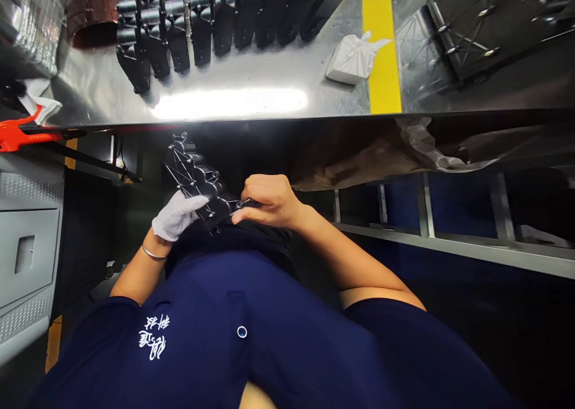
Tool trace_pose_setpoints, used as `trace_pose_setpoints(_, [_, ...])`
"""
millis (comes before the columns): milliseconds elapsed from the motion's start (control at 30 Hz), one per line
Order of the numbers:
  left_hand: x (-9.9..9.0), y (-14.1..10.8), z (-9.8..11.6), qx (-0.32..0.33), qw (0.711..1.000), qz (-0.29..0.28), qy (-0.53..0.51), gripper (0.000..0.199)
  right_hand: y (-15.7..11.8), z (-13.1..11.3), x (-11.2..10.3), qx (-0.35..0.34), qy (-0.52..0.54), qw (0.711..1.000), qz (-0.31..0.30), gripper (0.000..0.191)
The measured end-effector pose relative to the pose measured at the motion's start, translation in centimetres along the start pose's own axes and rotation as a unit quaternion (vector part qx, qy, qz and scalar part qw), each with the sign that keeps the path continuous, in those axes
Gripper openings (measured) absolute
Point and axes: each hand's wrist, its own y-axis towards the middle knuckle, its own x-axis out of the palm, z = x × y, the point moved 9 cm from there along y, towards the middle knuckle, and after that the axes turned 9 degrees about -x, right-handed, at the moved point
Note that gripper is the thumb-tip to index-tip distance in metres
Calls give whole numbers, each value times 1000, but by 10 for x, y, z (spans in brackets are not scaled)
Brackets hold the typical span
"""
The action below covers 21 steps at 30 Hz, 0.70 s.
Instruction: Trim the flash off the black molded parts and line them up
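My left hand (176, 216), in a white glove, grips a black ribbed plastic part (193, 172) by its lower end, with the thumb lying over the near face. The part is held tilted in front of my body, below the table edge, and shows thin crossing ribs and small round bosses. At its lower right corner is my bare right hand (272, 200), fingers curled and thumb pressed in close. Something thin and dark shows between those fingers; I cannot tell what it is.
On the shiny metal table (224, 91) stands a row of similar black parts (202, 23). A white tissue pack (350, 58) lies beside a yellow tape strip (381, 44). A red-handled tool (27, 135) sits at the left edge. Plastic sheeting (359, 157) hangs below the table.
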Motion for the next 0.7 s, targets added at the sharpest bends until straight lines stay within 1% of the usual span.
trace_pose_setpoints(100, [0, 2, -4, -1, 1000, 8, -30, 41, -2, 5, -3, 15, -26, 999, 29, 57])
trace_pose_setpoints(267, [-2, 4, -11, -12, 999, 21, -44, 41, -3, 5, -2, 14, -56, 998, 25, 59])
trace_pose_setpoints(400, [-5, 6, -16, -20, 997, 36, -59, 39, -5, 6, -8, 14, -66, 995, 67, 55])
trace_pose_setpoints(567, [-6, 9, -24, -33, 995, 51, -80, 30, -5, 8, -4, 22, -99, 993, 52, 57])
trace_pose_setpoints(700, [-5, 10, -26, -35, 993, 54, -102, 26, -6, 4, -12, 16, -95, 989, 109, 49])
